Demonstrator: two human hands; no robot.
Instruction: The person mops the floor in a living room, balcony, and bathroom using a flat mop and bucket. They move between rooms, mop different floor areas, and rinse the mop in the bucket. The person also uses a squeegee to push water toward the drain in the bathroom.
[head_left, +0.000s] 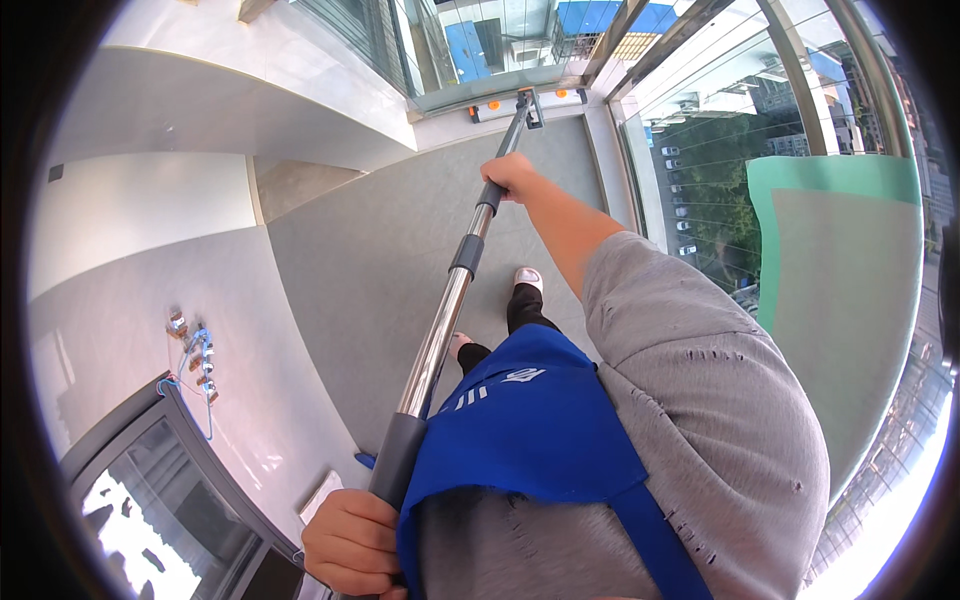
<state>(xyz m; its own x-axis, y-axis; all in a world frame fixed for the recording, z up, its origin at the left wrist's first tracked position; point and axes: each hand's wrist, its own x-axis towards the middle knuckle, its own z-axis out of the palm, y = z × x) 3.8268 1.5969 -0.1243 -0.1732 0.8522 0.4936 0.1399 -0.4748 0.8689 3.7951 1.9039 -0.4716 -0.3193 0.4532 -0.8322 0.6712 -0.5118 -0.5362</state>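
A long telescopic pole (439, 337) of bright metal with dark grey grips slants across the view. My right hand (511, 175) is wrapped around its upper, far part. Lower down, at the left of my body, my left hand (351, 541) grips the near end by the thick dark handle. At the far end is a wide, flat cleaning head (517, 106), white with orange parts, on a dark swivel joint. It lies along the sill (442, 131) at the foot of the glass. A blue apron (517, 427) covers my front.
Grey tiled floor (360, 270) surrounds my feet. Glass panes (697, 172) and a metal handrail (885, 82) run along the right, with a green-edged sheet (832, 247) by the rail. At left are a pale wall with hanging cables (199, 360) and a dark-framed glass panel (172, 487).
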